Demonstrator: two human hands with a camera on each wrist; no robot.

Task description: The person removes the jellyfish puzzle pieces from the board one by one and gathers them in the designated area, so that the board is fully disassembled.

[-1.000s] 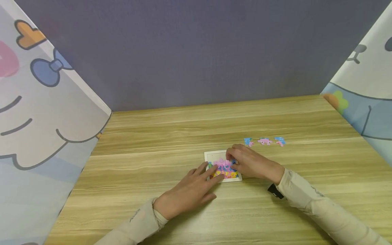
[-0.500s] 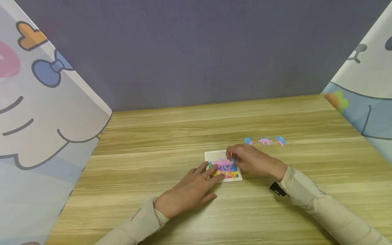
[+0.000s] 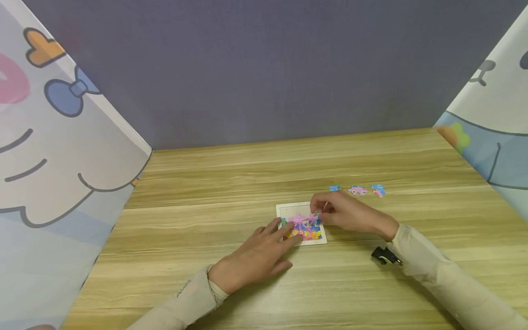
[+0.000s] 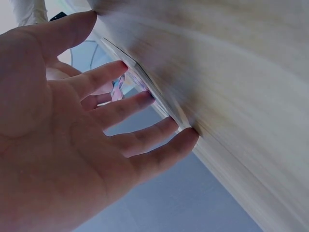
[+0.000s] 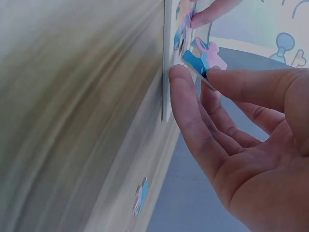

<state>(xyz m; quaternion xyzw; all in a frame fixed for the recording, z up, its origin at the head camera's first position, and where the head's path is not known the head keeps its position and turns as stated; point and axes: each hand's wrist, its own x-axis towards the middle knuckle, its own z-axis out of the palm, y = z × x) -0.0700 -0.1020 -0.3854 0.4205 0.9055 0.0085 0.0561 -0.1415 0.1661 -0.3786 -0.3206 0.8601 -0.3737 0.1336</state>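
Note:
A jigsaw puzzle in a white tray (image 3: 294, 210) lies on the table. Pink, blue and yellow pieces fill its near part, while the far strip shows bare board. My left hand (image 3: 255, 256) rests on its left side, fingers spread and fairly straight; in the left wrist view the fingertips (image 4: 145, 98) meet the tray and its edge. At the tray's right side, my right hand (image 3: 350, 213) pinches a blue and pink puzzle piece (image 5: 205, 58) between thumb and fingers. The piece is tilted, close over the puzzle, in the right wrist view.
Three loose puzzle pieces lie in a row beyond the right hand: a blue piece (image 3: 335, 188) partly hidden by the hand, a pink piece (image 3: 357, 190) and a blue-pink piece (image 3: 377, 190). A black device (image 3: 384, 255) shows at the right sleeve. A grey panel (image 3: 264, 73) stands behind the table.
The right hand has shifted slightly to the right with the puzzle piece, which now shows tilted at the fingertips. The left hand has stayed in place on the tray.

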